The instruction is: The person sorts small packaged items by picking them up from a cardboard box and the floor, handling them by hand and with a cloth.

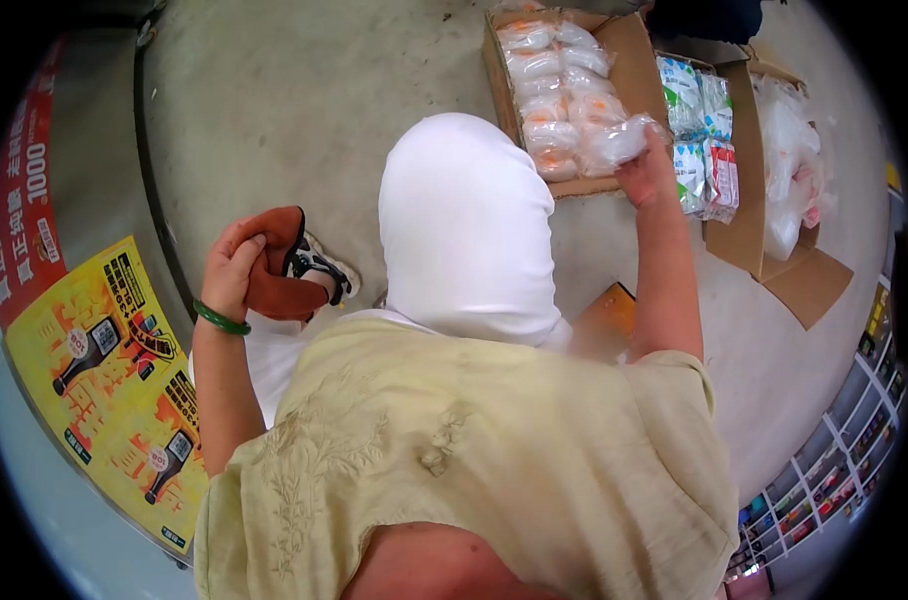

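Note:
My left hand (234, 262) is closed on a reddish-brown cloth-like item (282, 285), held beside my foot in a black and white shoe (324, 268). At the upper right, my right hand (647, 172) grips a clear plastic-wrapped pack (617, 145) over the near right corner of an open cardboard box (642, 72). Rows of similar clear packs with orange marks (546, 105) fill that box. A green bangle circles my left wrist.
Right of the box stand blue, green and red printed packs (702, 130). Another cardboard box (736, 165) holds clear plastic bags (786, 160). Posters (109, 370) line the left side. A wire rack (824, 480) stands at the lower right. Part of a person in dark clothing (709, 18) shows at the top.

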Demonstrator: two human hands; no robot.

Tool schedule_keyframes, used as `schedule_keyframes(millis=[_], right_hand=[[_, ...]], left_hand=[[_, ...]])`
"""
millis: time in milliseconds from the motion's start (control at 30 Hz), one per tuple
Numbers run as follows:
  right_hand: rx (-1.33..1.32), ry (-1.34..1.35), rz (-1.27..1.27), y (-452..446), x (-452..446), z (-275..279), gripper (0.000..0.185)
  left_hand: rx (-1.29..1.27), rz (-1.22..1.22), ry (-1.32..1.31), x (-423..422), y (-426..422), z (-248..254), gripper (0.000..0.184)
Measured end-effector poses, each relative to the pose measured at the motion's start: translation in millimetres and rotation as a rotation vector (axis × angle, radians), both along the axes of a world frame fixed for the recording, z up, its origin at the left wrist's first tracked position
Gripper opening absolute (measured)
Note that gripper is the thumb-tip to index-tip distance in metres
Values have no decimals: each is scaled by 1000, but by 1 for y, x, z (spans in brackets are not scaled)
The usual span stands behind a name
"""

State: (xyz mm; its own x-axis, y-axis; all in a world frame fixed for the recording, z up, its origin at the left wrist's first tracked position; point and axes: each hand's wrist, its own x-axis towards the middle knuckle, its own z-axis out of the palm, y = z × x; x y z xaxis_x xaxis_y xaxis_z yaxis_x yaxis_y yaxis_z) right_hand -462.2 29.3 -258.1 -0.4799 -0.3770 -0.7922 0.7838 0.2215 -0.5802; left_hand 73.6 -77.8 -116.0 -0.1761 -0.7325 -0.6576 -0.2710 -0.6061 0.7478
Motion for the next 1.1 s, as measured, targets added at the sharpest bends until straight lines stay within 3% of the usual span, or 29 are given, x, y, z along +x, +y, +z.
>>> schedule_keyframes(millis=[133, 300, 367, 400, 467, 500, 567, 600, 633, 700, 767, 833, 967, 1067, 1100], right_hand=[[49, 28, 167, -29, 18, -24, 41], [104, -68, 201, -70, 40, -58, 47], [416, 32, 285, -80, 49, -58, 47], [418, 31, 294, -78, 48, -66, 47], [622, 1048, 756, -71, 38, -84, 46], [625, 1054, 761, -70, 40, -77, 46], [182, 1599, 1100, -65, 54, -47, 49], [131, 1611, 1273, -65, 60, -41, 48], [132, 1613, 1281, -64, 67, -39, 48], [285, 1688, 1641, -70, 76, -39, 45], [365, 1669, 1677, -82, 78, -48, 46], [548, 1566, 1494, -93, 79, -57, 46], [560, 1528, 1693, -115, 76, -73, 47], [396, 1220, 2008, -138, 45, -76, 46], [259, 1095, 2076, -151, 25, -75, 36]], left_hand=[[-17, -36, -22, -10, -6, 1, 22], [-34, -101, -88, -2, 1, -15, 21], [-48, -95, -107, 1, 5, -16, 21], [-57, -112, -113, 0, 7, -14, 21], [-64, -124, -112, 1, 7, -14, 21], [-58, -125, -120, 3, 7, -16, 21], [-44, -125, -123, 4, 5, -22, 21], [-39, -123, -119, 4, 4, -26, 21], [-36, -119, -114, 4, 3, -29, 21], [-42, -143, -136, 1, -1, -34, 21], [-44, -168, -161, 0, -7, -38, 21], [-9, -193, -143, 1, -12, -43, 21], [-17, -207, -168, 5, -22, -60, 20], [16, -186, -166, 9, -29, -70, 20], [3, -218, -186, 8, -33, -70, 20]])
